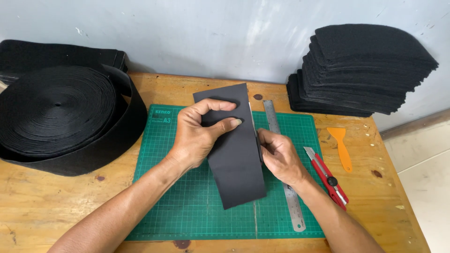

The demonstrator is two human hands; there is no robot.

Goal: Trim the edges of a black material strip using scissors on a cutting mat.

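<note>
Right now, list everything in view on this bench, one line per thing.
Black rectangular fabric strip: 1, black, on the mat, held by both hands.
Green gridded cutting mat: 1, green, centre of the table.
Steel ruler: 1, silver, right part of the mat.
Red utility knife: 1, red and grey, right of the ruler.
Orange plastic scraper: 1, orange, right of the knife.
Large roll of black webbing: 1, black, left.
Stack of black cut felt pieces: 1 stack, black, back right.
Wooden table: 1, light brown.
Left hand: 1, gripping the strip.
Right hand: 1, at the strip's right edge.
</note>
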